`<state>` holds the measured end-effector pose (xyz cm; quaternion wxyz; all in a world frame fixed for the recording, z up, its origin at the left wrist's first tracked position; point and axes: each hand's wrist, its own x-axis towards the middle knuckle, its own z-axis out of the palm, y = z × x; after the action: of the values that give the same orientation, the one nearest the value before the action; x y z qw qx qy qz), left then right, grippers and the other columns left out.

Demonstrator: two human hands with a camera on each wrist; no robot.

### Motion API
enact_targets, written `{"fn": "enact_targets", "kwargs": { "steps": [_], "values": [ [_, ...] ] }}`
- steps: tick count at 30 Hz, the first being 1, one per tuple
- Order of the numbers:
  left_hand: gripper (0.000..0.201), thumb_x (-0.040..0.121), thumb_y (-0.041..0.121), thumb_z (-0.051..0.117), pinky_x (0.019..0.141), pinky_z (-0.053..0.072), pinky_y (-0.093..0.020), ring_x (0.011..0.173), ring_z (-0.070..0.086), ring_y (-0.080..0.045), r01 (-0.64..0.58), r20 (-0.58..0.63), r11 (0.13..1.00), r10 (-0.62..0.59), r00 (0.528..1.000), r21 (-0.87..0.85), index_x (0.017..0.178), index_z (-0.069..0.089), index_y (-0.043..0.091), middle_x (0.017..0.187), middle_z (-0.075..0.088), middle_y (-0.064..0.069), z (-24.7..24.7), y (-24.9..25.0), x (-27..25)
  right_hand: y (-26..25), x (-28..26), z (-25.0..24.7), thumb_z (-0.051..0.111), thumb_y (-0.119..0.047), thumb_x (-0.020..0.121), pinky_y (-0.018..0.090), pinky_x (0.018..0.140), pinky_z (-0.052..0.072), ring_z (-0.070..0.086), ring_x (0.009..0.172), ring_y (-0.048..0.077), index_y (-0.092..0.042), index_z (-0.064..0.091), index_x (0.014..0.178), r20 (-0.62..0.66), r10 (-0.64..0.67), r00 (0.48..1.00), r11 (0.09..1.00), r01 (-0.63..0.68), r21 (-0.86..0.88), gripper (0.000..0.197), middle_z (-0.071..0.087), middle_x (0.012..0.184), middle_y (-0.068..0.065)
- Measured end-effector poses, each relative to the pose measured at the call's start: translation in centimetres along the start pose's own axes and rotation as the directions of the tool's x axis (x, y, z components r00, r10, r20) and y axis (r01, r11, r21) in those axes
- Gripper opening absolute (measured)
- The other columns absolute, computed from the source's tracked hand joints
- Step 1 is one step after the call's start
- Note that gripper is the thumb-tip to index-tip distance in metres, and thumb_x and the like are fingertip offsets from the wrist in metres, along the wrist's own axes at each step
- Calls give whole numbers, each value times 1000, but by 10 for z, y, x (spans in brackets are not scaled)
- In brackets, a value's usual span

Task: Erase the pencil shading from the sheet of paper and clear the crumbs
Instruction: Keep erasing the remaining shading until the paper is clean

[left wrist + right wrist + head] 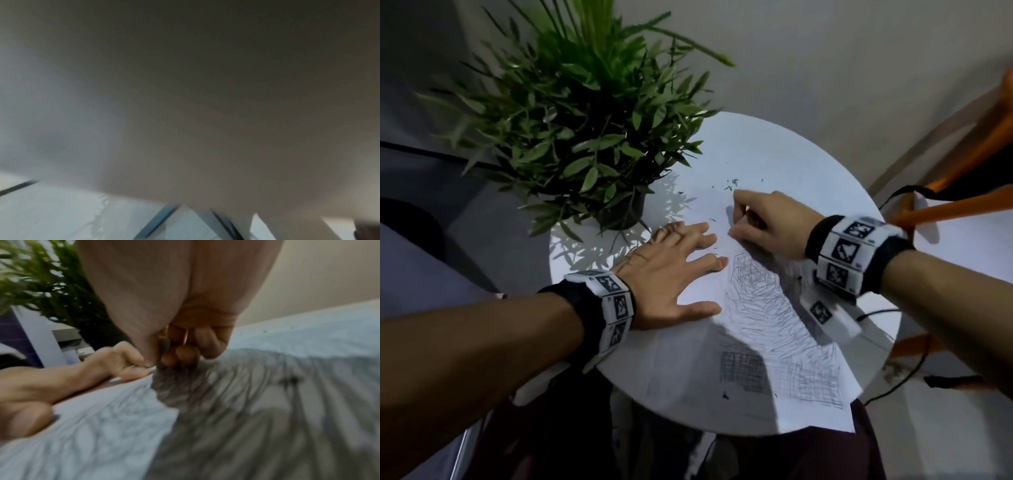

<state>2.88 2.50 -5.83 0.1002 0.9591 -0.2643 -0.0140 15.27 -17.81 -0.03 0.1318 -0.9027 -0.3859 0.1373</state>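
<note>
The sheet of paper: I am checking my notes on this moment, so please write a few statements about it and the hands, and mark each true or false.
1. The left hand lies flat with spread fingers on the sheet of paper. True.
2. The pencil shading is all gone. False: scribbles and two hatched squares remain.
3. The right hand lies open and flat. False: its fingers are curled, pinching something small at the paper's far end; the thing itself is hard to make out.
4. Dark crumbs lie on the table beyond the right hand. True.
5. The potted plant stands on the paper. False: it stands on the table, beside the sheet.
</note>
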Motion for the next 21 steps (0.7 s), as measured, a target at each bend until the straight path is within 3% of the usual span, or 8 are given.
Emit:
{"fn": "enact_targets", "kwargs": {
  "steps": [2,6,8,11,13,16,19,21],
  "values": [
    [75,89,78,26,121,13,-49,152,9,-26,3,-2,1000,-3,1000,0,147,39,33,159,31,-10,0,-2,0,-10,-14,11,61,-29,94,30,59,36,49,59,7,-22,46,88,40,-72,997,997,71,37,18,50,59,-14],
    [75,89,78,26,119,17,-52,151,12,-26,-6,-3,1000,6,1000,0,146,41,32,158,33,-10,0,-2,1,6,-2,0,57,-37,95,35,64,42,57,76,29,-30,39,90,-62,4,998,996,-10,-87,21,54,73,-10],
    [74,90,79,25,120,17,-53,152,11,-26,-3,-5,1000,3,1000,0,146,39,33,158,32,-9,0,-1,0,10,9,-10,59,-36,94,37,67,45,59,81,29,-27,42,90,-61,66,996,992,-72,-106,19,58,77,-6],
    [71,90,79,27,121,5,-50,152,4,-28,13,-19,1000,-13,1000,11,145,38,36,158,30,-7,2,0,-3,-3,10,-6,64,-32,93,29,66,43,56,67,5,-21,48,89,11,-2,1000,1000,2,10,20,57,65,-14],
    [69,89,79,27,120,-1,-51,152,0,-33,25,-22,999,-24,999,40,144,37,37,156,30,-7,1,1,-3,-13,3,3,63,-31,93,27,63,41,51,60,0,-19,49,91,92,-74,993,997,71,32,18,54,58,-15],
    [70,88,80,21,119,-6,-56,152,-11,-32,59,24,997,-60,998,59,145,29,40,160,24,-7,0,2,-1,-10,1,7,60,-37,94,34,63,43,49,61,12,-22,48,94,47,-104,993,993,107,-59,19,52,62,-16],
    [73,88,80,19,118,-11,-53,151,-15,-30,67,53,997,-69,996,37,149,28,39,162,21,-6,-3,4,-3,-4,14,-3,56,-40,95,37,67,46,54,74,26,-26,43,94,-21,-24,999,987,21,-158,20,54,74,-10],
    [76,87,80,18,119,-9,-55,152,-15,-31,67,51,997,-69,996,32,149,30,38,162,23,-7,-4,6,-4,-9,18,-5,56,-37,96,38,69,45,51,77,27,-24,41,94,-16,2,1000,982,-5,-191,20,50,76,-6]
  ]
}}
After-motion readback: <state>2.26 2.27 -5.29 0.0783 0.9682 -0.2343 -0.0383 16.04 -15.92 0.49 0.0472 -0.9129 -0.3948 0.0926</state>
